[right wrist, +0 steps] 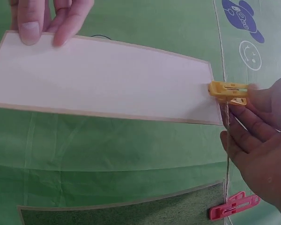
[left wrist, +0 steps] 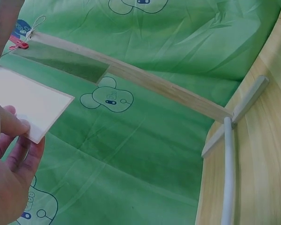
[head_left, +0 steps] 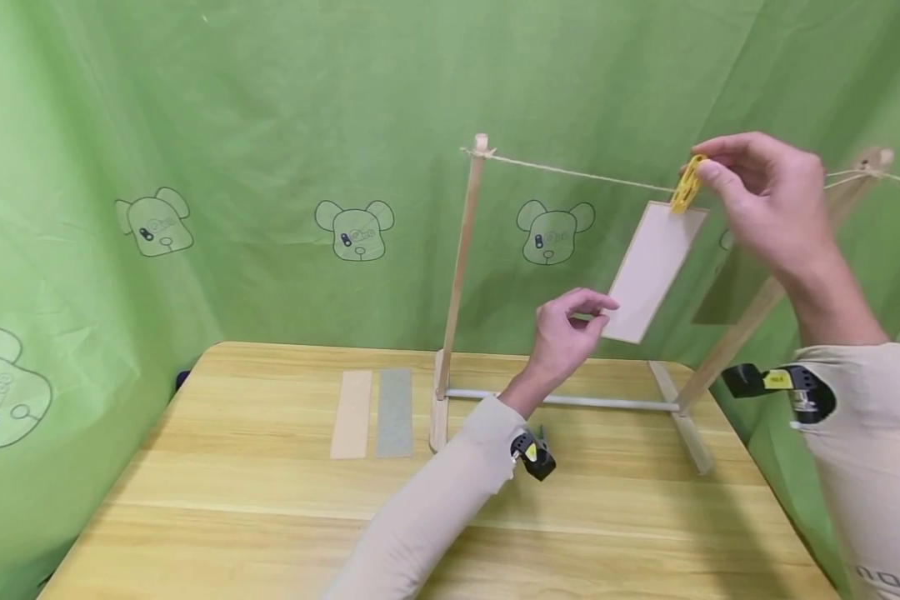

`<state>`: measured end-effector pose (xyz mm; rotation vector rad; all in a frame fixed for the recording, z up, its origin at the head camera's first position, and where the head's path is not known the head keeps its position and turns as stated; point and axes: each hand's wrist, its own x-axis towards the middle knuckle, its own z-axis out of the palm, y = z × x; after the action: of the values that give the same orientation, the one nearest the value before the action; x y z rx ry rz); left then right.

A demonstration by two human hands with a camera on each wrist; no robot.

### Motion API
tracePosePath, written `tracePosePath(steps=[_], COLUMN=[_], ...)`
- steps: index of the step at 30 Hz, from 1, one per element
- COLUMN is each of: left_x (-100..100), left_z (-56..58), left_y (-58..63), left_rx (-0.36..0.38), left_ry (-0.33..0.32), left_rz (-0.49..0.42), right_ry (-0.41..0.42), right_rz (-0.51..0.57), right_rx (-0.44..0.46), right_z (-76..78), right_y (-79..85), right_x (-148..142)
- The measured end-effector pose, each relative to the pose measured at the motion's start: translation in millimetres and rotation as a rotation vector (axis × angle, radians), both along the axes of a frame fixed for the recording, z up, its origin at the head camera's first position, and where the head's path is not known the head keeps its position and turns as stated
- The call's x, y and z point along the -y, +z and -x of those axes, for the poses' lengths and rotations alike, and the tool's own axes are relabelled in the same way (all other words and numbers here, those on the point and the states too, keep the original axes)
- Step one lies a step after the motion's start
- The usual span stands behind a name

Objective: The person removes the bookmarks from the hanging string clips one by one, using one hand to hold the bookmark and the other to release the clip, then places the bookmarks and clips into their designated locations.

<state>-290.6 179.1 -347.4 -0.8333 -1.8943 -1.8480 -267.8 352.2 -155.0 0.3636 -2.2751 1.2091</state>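
A pale card with a tan border (head_left: 654,271) hangs at the string (head_left: 581,174), its top edge in the jaws of a yellow clothespin (head_left: 687,183). My right hand (head_left: 772,200) pinches the handles of that clothespin between thumb and fingers. Lower down, my left hand (head_left: 566,333) holds the card's bottom corner; in the left wrist view the thumb lies on its face and the fingers behind. Beside it on the same string, a dark green card (right wrist: 131,208) hangs from a red clothespin (right wrist: 234,206), mostly behind my right arm in the head view.
A wooden frame carries the string between a left post (head_left: 462,267) and a right post (head_left: 765,308), joined low by a white rod (head_left: 570,401). On the wooden table (head_left: 217,517) lie a peach card (head_left: 352,414) and a grey-green card (head_left: 394,412). A green curtain (head_left: 270,100) stands behind.
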Motion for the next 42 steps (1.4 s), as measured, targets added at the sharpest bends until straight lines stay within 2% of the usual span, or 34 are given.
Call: tracePosePath(steps=[9, 17, 32, 39, 42], left_x=[7, 14, 28, 33, 34], left_z=[-1.8, -0.2, -3.1, -5.7, -6.7], left_y=[-1.9, -3.8, -6.0, -7.1, -6.9], left_rx=[0.023, 0.020, 0.018, 0.029, 0.036], left_ry=[0.002, 0.013, 0.019, 0.028, 0.041], left_rz=[-0.004, -0.018, -0.028, -0.028, -0.031], right_ry=[-0.004, 0.034, 0.072, 0.119, 0.098], right_rz=[0.043, 0.107, 0.210, 0.326, 0.331], right_rx=[-0.040, -0.058, -0.172, -0.259, -0.292], right_z=[-2.6, -2.1, -5.5, -3.8, -4.1], right_y=[1.9, 5.2, 10.8, 11.4, 12.6], right_x=[5, 11, 25, 28, 30])
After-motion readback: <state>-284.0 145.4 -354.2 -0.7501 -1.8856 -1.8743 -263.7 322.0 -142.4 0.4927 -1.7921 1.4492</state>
